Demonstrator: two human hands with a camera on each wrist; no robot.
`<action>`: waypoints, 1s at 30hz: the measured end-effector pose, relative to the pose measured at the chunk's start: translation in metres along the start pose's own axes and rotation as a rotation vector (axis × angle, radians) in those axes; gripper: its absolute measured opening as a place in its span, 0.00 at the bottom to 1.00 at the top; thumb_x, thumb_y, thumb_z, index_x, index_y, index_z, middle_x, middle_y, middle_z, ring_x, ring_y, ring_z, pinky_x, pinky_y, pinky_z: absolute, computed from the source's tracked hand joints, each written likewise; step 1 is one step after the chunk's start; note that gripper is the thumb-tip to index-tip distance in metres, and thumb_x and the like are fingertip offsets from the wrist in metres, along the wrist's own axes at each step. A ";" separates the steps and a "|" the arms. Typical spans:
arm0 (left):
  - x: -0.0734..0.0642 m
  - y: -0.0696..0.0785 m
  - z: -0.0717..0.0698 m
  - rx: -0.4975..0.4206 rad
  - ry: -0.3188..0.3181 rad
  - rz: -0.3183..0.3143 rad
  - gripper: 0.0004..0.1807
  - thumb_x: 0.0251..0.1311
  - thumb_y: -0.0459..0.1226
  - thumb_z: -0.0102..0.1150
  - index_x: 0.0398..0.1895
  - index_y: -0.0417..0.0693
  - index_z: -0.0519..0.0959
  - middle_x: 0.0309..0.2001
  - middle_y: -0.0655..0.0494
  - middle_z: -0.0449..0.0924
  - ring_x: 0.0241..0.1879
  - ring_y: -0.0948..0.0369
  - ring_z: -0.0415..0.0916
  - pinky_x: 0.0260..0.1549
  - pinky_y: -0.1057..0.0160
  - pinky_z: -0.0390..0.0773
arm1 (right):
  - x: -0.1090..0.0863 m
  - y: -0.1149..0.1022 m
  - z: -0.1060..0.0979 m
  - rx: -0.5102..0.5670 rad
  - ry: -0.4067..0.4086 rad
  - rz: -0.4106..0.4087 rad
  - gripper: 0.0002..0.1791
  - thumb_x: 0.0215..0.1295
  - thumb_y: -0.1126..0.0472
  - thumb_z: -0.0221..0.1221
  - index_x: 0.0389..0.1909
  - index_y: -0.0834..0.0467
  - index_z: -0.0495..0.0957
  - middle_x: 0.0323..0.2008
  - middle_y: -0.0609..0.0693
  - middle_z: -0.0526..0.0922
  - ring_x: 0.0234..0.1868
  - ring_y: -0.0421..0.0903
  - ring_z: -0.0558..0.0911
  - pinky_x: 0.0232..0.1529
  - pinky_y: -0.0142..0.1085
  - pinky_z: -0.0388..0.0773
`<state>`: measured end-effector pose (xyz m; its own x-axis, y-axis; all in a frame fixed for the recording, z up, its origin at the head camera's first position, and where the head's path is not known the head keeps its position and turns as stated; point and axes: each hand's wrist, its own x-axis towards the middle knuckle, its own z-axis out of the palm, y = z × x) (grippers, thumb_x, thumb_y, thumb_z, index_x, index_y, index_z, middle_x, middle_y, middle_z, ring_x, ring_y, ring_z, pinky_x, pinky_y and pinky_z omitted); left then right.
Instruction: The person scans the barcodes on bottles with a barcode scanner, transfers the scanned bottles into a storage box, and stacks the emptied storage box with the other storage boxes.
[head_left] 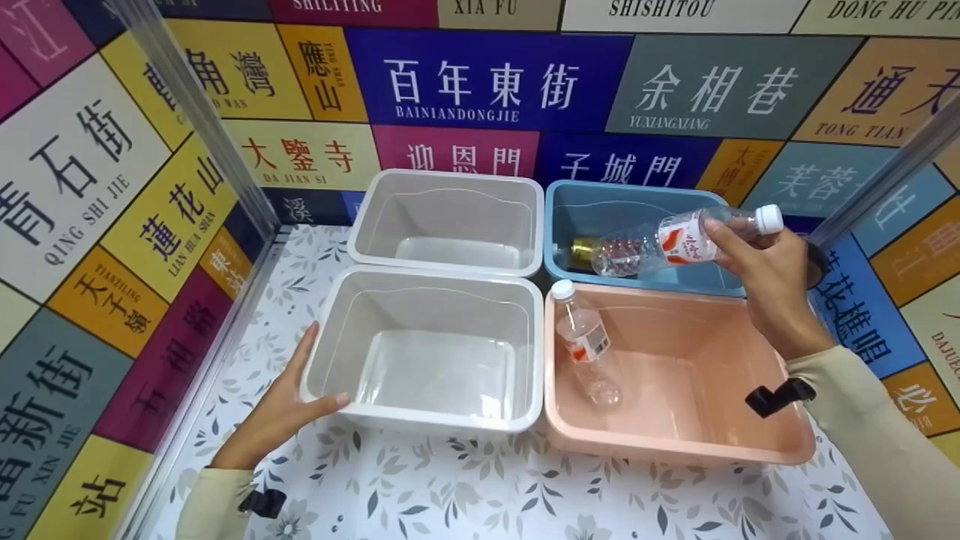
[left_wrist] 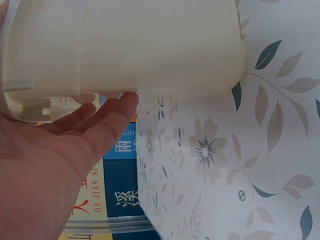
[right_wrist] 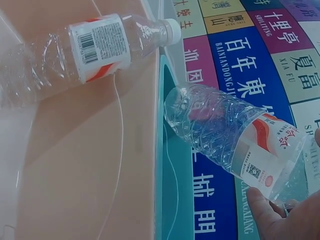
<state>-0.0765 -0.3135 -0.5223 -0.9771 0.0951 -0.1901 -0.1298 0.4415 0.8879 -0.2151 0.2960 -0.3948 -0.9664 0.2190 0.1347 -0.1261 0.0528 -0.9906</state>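
My right hand point(head_left: 757, 262) grips a clear plastic bottle point(head_left: 686, 238) with a white cap and a red-and-white label. It holds the bottle tilted over the blue bin point(head_left: 637, 192), base pointing left and cap toward the right. In the right wrist view the ribbed lower part of this bottle point(right_wrist: 210, 120) shows, with fingertips close to the label. My left hand point(head_left: 289, 401) rests at the front left corner of the front light-grey bin point(head_left: 431, 424), thumb near the front rim and fingers along the left side. The left wrist view shows those fingers point(left_wrist: 112, 117) straight against the outer wall.
A second clear bottle point(head_left: 589, 337) leans inside the pink bin point(head_left: 675, 450), its cap at the back left rim. Inside the blue bin lies a gold-coloured item point(head_left: 583, 253), partly behind the held bottle. Another light-grey bin point(head_left: 446, 180) stands at the back left. Printed panels point(head_left: 487, 82) surround the table.
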 end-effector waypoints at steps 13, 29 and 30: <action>0.001 -0.001 0.001 -0.014 0.010 0.023 0.60 0.56 0.51 0.73 0.77 0.92 0.35 0.80 0.72 0.31 0.79 0.49 0.37 0.65 0.23 0.45 | -0.002 0.004 0.014 0.035 0.003 0.004 0.26 0.58 0.54 0.74 0.51 0.63 0.76 0.49 0.55 0.80 0.51 0.48 0.81 0.45 0.30 0.83; 0.000 -0.001 0.000 -0.007 0.001 0.019 0.60 0.57 0.52 0.72 0.76 0.92 0.34 0.80 0.72 0.29 0.79 0.49 0.33 0.65 0.23 0.43 | -0.006 0.007 0.033 0.074 0.006 0.008 0.28 0.57 0.56 0.74 0.53 0.66 0.76 0.47 0.56 0.82 0.49 0.48 0.82 0.44 0.31 0.84; 0.000 -0.001 0.000 -0.007 0.001 0.020 0.60 0.57 0.52 0.72 0.76 0.92 0.34 0.80 0.72 0.29 0.79 0.49 0.33 0.65 0.23 0.43 | -0.006 0.007 0.034 0.064 0.003 0.009 0.28 0.58 0.55 0.74 0.54 0.65 0.76 0.48 0.56 0.82 0.49 0.49 0.82 0.44 0.31 0.84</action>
<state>-0.0762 -0.3138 -0.5235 -0.9797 0.1028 -0.1722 -0.1117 0.4331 0.8944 -0.2175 0.2615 -0.4035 -0.9669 0.2221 0.1256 -0.1316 -0.0121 -0.9912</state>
